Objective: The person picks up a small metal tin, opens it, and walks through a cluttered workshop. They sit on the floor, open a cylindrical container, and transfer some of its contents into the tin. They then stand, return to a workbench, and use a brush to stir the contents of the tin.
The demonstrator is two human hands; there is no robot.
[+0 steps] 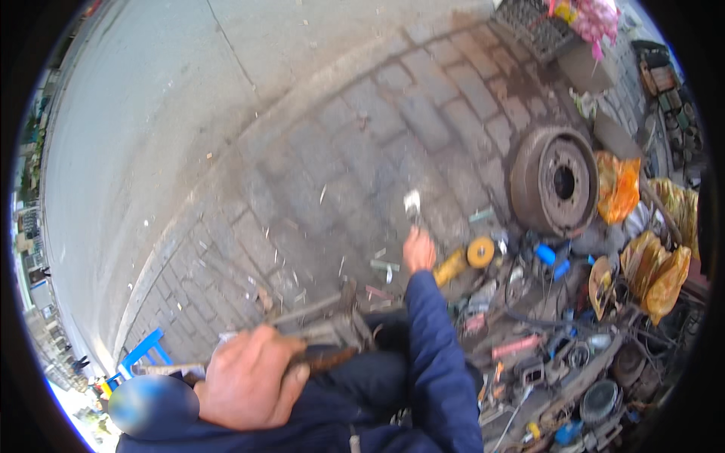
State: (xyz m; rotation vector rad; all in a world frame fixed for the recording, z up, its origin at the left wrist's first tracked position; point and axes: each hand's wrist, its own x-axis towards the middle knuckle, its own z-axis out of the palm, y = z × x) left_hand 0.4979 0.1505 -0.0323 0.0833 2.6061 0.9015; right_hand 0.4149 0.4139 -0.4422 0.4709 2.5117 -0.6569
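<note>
Close to the lower left, my left hand (pixel 253 377) is closed around a rusty brown bar-like piece (pixel 330 359), whose far end sticks out to the right past my thumb. What the rest of it is, my fingers hide. Farther out near the middle, my right hand (pixel 419 251) grips a small thin tool with a bright, pale flat end (pixel 411 201); its exact kind is too small to make out. A yellow cylindrical thing (pixel 451 266) with a round yellow end lies just right of that hand. Below my hands are my dark-clothed legs and worn wooden pieces (pixel 317 309).
A rusty wheel rim (pixel 555 181) stands on the brick paving (pixel 362 143) at right. Tools, cables and metal parts, including a round grey part (pixel 600 400), crowd the lower right. Orange plastic bags (pixel 619 189) lie beyond. A blue stool (pixel 143 351) stands left, beside the road (pixel 166 98).
</note>
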